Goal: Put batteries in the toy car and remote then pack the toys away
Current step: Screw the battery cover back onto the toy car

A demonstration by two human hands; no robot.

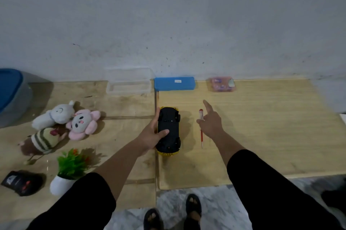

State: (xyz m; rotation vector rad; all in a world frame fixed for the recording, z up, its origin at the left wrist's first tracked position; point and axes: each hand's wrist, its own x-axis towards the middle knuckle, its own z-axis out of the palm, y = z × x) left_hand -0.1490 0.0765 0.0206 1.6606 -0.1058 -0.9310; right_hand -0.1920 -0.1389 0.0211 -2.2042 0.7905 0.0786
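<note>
Gripping upturned toy car (168, 130) on counter (262, 127) with left hand (150, 136); right hand (210, 122) open above screwdriver (201, 128), forefinger extended. Remote (21, 183) far left.

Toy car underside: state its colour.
Black, with yellow bodywork showing at both ends of the toy car; head view.

– Far side, along the wall (168, 14)?
– Clear box (128, 85) at left, blue case (175, 83) just right of it, both on the wooden table (262, 136).
– Near left?
– Green plant (72, 164) with orange bits, upright in a white pot.
– Past the near edge?
– Grey marbled floor (215, 211).
</note>
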